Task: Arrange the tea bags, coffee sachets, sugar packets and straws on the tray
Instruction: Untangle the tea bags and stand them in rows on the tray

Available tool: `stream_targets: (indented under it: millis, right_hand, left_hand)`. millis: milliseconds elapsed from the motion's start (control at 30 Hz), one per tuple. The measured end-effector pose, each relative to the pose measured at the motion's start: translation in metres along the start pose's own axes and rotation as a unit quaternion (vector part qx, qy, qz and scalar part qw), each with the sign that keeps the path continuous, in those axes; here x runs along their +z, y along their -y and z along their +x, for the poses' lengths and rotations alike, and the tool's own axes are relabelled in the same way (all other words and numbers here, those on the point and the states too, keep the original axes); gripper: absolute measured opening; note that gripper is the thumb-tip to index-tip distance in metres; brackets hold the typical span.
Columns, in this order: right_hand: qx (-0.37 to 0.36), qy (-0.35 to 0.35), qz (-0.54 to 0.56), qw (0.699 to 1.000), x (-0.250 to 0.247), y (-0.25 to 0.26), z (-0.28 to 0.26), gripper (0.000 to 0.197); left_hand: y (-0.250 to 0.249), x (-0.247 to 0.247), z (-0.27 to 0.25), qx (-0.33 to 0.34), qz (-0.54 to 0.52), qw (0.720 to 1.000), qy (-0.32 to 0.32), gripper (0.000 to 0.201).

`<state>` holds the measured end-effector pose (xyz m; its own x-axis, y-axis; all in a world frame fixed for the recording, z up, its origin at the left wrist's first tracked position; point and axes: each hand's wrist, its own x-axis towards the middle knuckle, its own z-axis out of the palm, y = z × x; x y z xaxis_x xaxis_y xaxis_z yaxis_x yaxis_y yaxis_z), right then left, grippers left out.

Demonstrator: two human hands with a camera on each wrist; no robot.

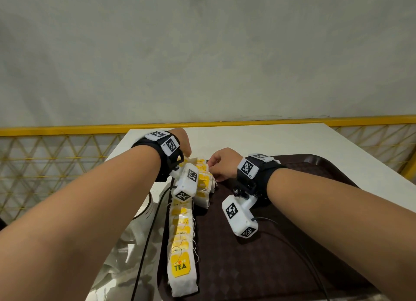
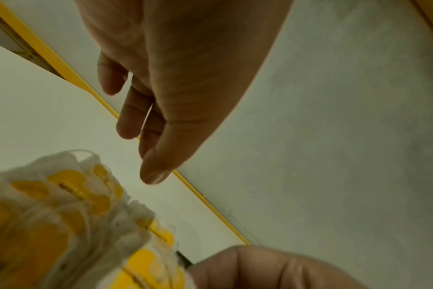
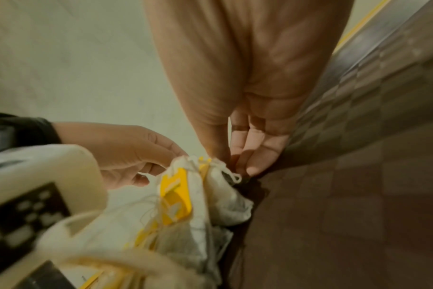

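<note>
Left to right, head view. Far left, on the white table top: crumpled clear plastic wrapping, glossy, creased, contents unreadable. No coffee sachets, sugar packets or straws identifiable in any view.

Next, along left edge of the dark brown plastic tray with faint checkered surface: a long row of white paper tea bags with yellow tags, overlapped like shingles, nearest tag printed "TEA". Thin white strings loose at the edges. Far end of the row less tidy, bags standing on edge and fanned.

Left hand at the far end of that row, on its outer side. Fingers extended, loosely apart in the left wrist view, nothing enclosed; fingertips just beside the top of the bags, contact not resolvable.

Right hand on the inner side of the same end. In the right wrist view, fingertips straight, pressed against the soft white gauze at the bag tops; thumb alongside. No clear pinch visible; reads as pushing, squaring the stack between both hands.

Remainder of the tray to the right: bare, matte, raised rounded rim.

Progress judgement: tea-bag stage near done, row placed and being straightened. Coffee, sugar, straws still to place. Early, roughly a quarter through.

Handling note: bags light, limp, porous; strings liable to snag.
</note>
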<state>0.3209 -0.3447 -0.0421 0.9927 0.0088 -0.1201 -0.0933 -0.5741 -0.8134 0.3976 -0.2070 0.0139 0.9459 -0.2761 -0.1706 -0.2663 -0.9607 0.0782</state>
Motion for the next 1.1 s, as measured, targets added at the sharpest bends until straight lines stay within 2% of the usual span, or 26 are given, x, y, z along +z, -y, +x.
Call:
stream_targets:
  millis: [100, 233, 300, 433, 600, 733, 867, 967, 1033, 1100]
  right_hand:
    - [0.0, 0.01, -0.035, 0.999, -0.001, 0.001, -0.002, 0.003]
    - [0.016, 0.018, -0.028, 0.999, -0.009, 0.004, -0.008, 0.019]
    - [0.028, 0.02, 0.011, 0.999, -0.014, 0.004, -0.013, 0.02]
    - [0.027, 0.027, 0.057, 0.998, -0.015, 0.006, -0.023, 0.019]
    - [0.014, 0.014, 0.073, 0.997, -0.015, 0.004, -0.028, 0.012]
    - [0.013, 0.042, 0.065, 0.997, -0.015, 0.005, -0.034, 0.008]
    - [0.0, 0.019, 0.065, 0.998, -0.011, 0.008, -0.033, 0.02]
    - [-0.007, -0.002, 0.072, 0.997, -0.006, 0.014, -0.03, 0.021]
    - [0.0, 0.002, 0.07, 0.998, -0.003, 0.017, -0.029, 0.022]
    - [0.009, 0.009, 0.06, 0.998, -0.001, 0.017, -0.028, 0.021]
  left_hand:
    - [0.002, -0.002, -0.003, 0.015, -0.012, 0.999, 0.037, 0.037]
    - [0.004, -0.008, -0.013, 0.065, -0.034, 0.995, 0.073, 0.023]
    - [0.001, -0.009, -0.018, 0.088, -0.03, 0.992, 0.089, 0.024]
    - [-0.006, 0.002, -0.02, 0.095, 0.005, 0.993, 0.065, 0.025]
    - [-0.011, 0.017, -0.017, 0.056, 0.056, 0.995, 0.056, 0.033]
    - [-0.007, 0.017, -0.012, 0.046, 0.066, 0.997, 0.004, 0.032]
    - [-0.009, -0.006, -0.035, 0.068, -0.031, 0.996, 0.045, 0.023]
    - [-0.003, -0.013, -0.048, 0.103, -0.032, 0.988, 0.106, 0.02]
    - [-0.003, -0.011, -0.053, 0.102, -0.009, 0.989, 0.105, 0.02]
    - [-0.005, -0.009, -0.059, 0.108, 0.0, 0.991, 0.076, 0.021]
